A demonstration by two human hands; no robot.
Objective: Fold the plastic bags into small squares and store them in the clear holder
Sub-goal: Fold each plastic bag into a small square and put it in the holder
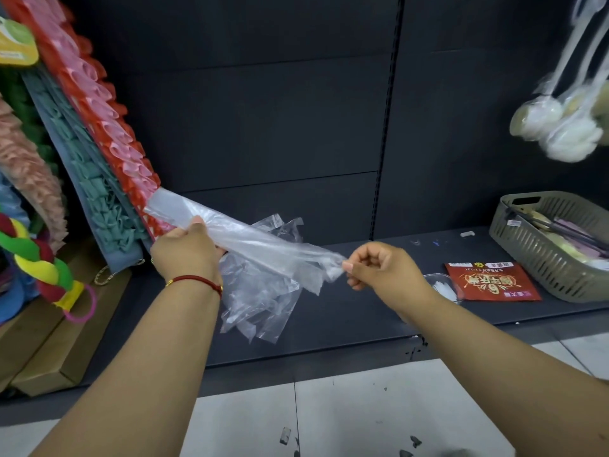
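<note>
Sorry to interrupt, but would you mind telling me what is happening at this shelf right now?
A person is folding a clear plastic bag held stretched in the air as a long strip. The left hand grips one end and the right hand pinches the other. More loose bags lie on the dark shelf below. A small clear container sits by a red packet and a grey basket.

One view only, my head cam: wide-angle, looking forward and down from close range at a dark shelf [346,311], facing its dark back panel [263,120]. Both forearms reach in from the bottom edge; tiled floor [379,417] fills the lower frame.
</note>
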